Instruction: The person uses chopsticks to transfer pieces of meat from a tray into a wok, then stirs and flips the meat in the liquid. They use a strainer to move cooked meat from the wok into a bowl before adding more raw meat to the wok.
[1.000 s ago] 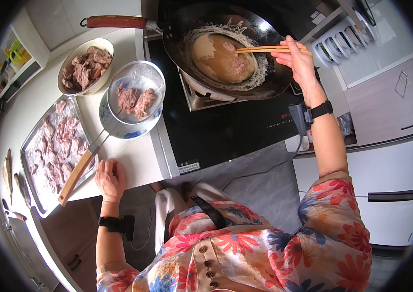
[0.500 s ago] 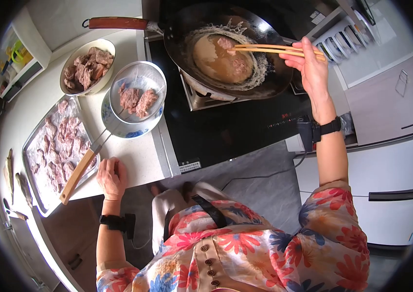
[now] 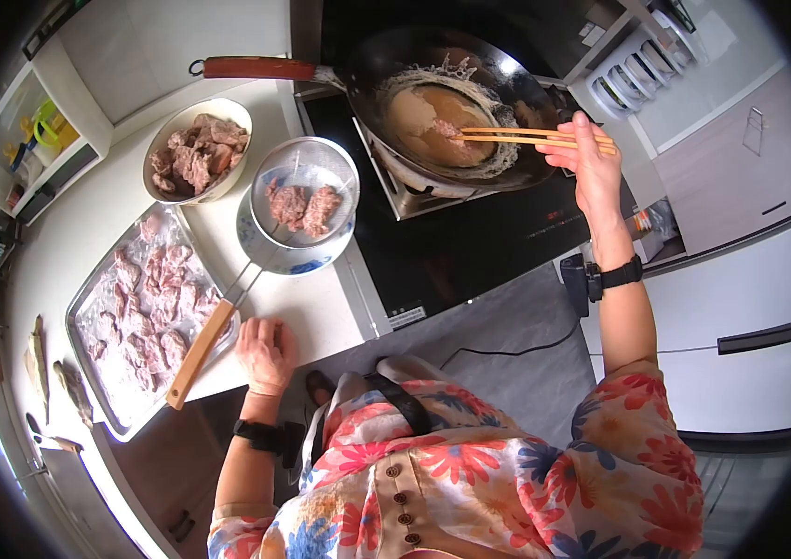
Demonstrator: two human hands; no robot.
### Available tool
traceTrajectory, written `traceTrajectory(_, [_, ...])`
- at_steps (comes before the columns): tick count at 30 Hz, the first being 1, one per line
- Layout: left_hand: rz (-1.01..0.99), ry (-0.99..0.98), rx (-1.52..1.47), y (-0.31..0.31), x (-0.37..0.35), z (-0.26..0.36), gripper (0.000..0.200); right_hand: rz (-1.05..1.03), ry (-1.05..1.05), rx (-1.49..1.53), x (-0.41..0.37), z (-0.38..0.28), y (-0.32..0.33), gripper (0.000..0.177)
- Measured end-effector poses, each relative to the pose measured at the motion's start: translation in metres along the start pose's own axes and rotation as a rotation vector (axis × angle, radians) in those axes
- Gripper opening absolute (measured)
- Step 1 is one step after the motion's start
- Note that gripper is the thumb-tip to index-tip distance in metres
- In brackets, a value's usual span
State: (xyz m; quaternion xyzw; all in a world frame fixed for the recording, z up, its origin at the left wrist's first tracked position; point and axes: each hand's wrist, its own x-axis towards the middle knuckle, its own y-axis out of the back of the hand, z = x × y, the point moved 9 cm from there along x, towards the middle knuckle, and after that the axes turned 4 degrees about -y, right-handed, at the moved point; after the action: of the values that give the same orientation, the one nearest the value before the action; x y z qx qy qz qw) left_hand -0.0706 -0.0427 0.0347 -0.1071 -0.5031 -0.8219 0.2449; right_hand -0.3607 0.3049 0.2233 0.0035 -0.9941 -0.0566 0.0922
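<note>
My right hand [image 3: 593, 163] grips a pair of wooden chopsticks [image 3: 526, 137], whose tips touch a piece of meat [image 3: 446, 129] in the brown liquid of a black wok [image 3: 372, 70]. On the counter edge rests my left hand [image 3: 266, 354], its fingers curled and partly hidden. Beside it lies the wooden handle [image 3: 202, 354] of a strainer [image 3: 305, 154]. Two clumps of meat [image 3: 302, 207] sit in the strainer, which lies over a blue-patterned bowl [image 3: 307, 264].
A bowl [image 3: 241, 116] of browned meat stands behind the strainer. At the left, a metal tray [image 3: 79, 321] holds many coated meat pieces. The wok's red handle [image 3: 260, 68] points left over the counter. Scissors [image 3: 51, 438] lie at the far left edge.
The view has shifted, so the counter items appear farther right. The chopsticks are at a meat piece nearer the wok's middle; two pieces showed in the liquid before, now one shows clearly.
</note>
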Motion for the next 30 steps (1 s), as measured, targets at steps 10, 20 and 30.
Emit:
traceTrajectory(10, [-0.092, -0.085, -0.225, 0.007, 0.001, -0.002, 0.013, 0.099, 0.004, -0.119, -0.034, -0.012, -0.019, 0.040])
traceTrajectory(20, [-0.290, -0.149, -0.471, 0.038, -0.022, -0.011, 0.016, -0.086, 0.150, 0.147, -0.083, -0.067, -0.098, 0.034])
traceTrajectory(30, [-0.293, -0.081, -0.481, 0.043, -0.032, -0.029, 0.013, -0.347, 0.133, -0.135, -0.113, -0.004, -0.200, 0.022])
